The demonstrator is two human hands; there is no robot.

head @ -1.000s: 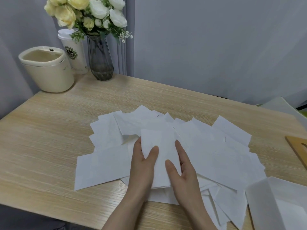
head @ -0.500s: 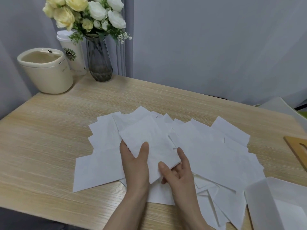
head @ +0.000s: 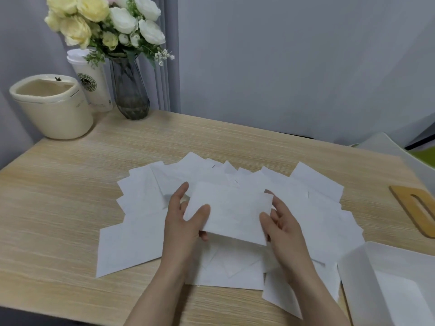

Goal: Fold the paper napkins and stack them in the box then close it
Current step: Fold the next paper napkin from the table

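Note:
Several white paper napkins (head: 131, 241) lie fanned out over the middle of the wooden table (head: 58, 189). One folded napkin (head: 231, 212) is lifted a little above the pile, lying wide from left to right. My left hand (head: 183, 222) pinches its left end, thumb on top. Its right end is held by my right hand (head: 282, 227), thumb on the front and fingers behind. The open white box (head: 357, 274) stands at the lower right corner with a white napkin inside it.
At the back left stand a cream pot (head: 51, 109), a white paper cup (head: 91, 83) and a dark glass vase (head: 129, 90) of pale flowers. A wooden lid with a slot (head: 416, 208) lies at the right edge. A grey wall runs behind the table.
Both hands lifted one napkin off the pile and turned it from slanting to lying wide across, with a hand now at each end. The view moved slightly.

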